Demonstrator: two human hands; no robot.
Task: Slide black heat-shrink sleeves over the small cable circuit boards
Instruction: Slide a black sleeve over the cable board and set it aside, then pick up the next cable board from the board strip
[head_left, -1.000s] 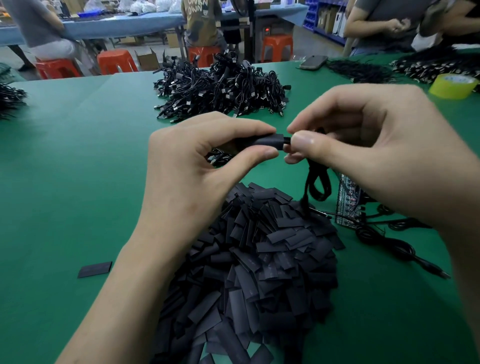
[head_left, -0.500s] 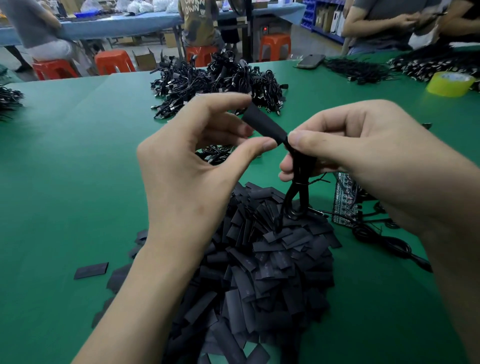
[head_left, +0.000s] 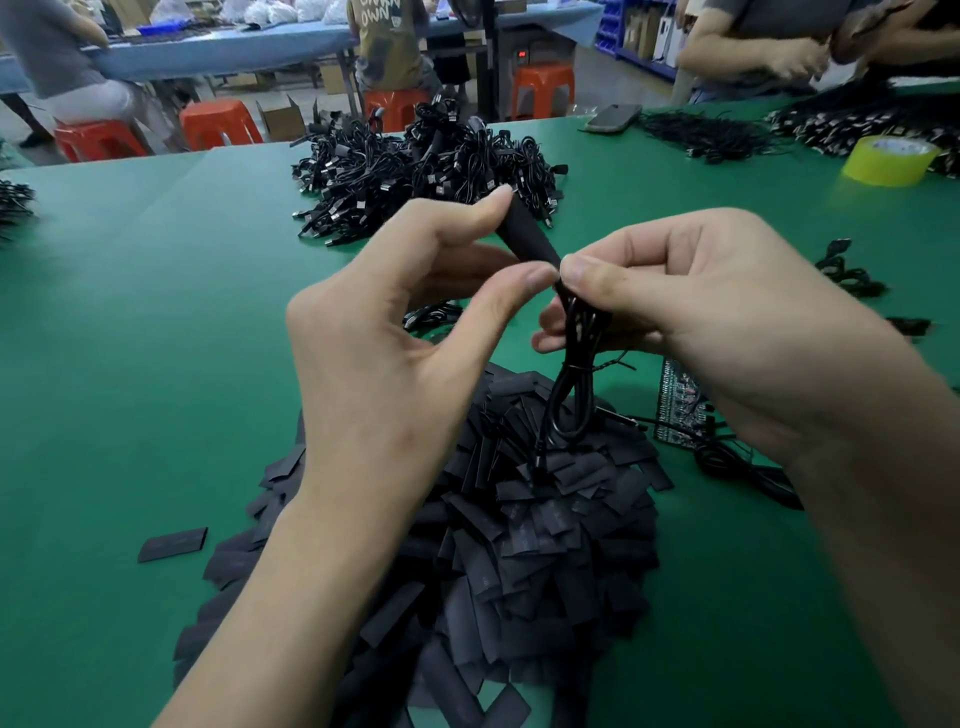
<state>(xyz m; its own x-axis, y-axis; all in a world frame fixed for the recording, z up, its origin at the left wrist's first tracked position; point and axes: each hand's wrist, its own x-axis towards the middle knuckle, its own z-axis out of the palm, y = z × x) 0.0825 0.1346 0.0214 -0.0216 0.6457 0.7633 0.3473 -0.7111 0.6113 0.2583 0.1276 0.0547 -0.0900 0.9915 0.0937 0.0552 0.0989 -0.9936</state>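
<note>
Nearest lay a big pile of black sleeves (head_left: 519, 545) on the green table (head_left: 130, 312), too many to count, with one loose sleeve (head_left: 173, 544) off to its left. Above the pile, the left hand (head_left: 395, 364) pinched one black sleeve (head_left: 524, 231) between thumb and first finger, tilted up. The right hand (head_left: 727, 322) pinched one looped cable (head_left: 571, 395) right at the sleeve's low end, and the loop hung down to the pile. The little board was hidden. Farther back sat one heap of cables (head_left: 426, 161), one yellow tape roll (head_left: 888, 158), one phone (head_left: 613, 117) and four orange stools (head_left: 218, 122).
</note>
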